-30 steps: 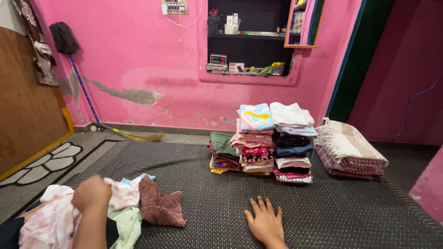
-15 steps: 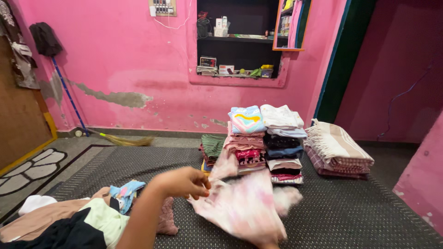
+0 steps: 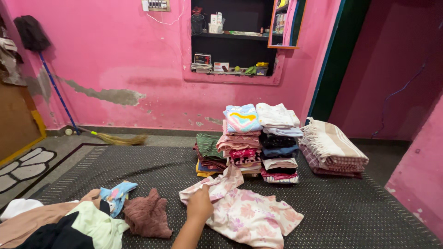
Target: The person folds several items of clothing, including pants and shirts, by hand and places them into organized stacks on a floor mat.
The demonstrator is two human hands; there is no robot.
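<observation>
The left hand (image 3: 200,204) sits on the near-left part of the floral garment (image 3: 247,213), fingers curled down into the cloth as if pinching it; how tight the hold is cannot be told from behind the knuckles. The right hand is out of view, so the left is the only one at the cloth.

The garment lies spread on the dark mat (image 3: 350,207), mostly to the right of the hand and a little beyond it. Its long axis runs from the far-left sleeve near the folded stacks (image 3: 258,143) down toward the near right. One end reaches up almost to the foot of those stacks.

Left of the hand, a crumpled brown cloth (image 3: 146,216) lies just beside the arm, and further left is the unsorted heap (image 3: 69,221) of pale, tan and dark clothes. A striped folded blanket (image 3: 334,147) sits right of the stacks.

Half a second ago the garment was in the air, blurred, swung across in the hand; now it is down flat on the mat. A second ago that hand was in the heap and the right hand lay flat on the mat.
</observation>
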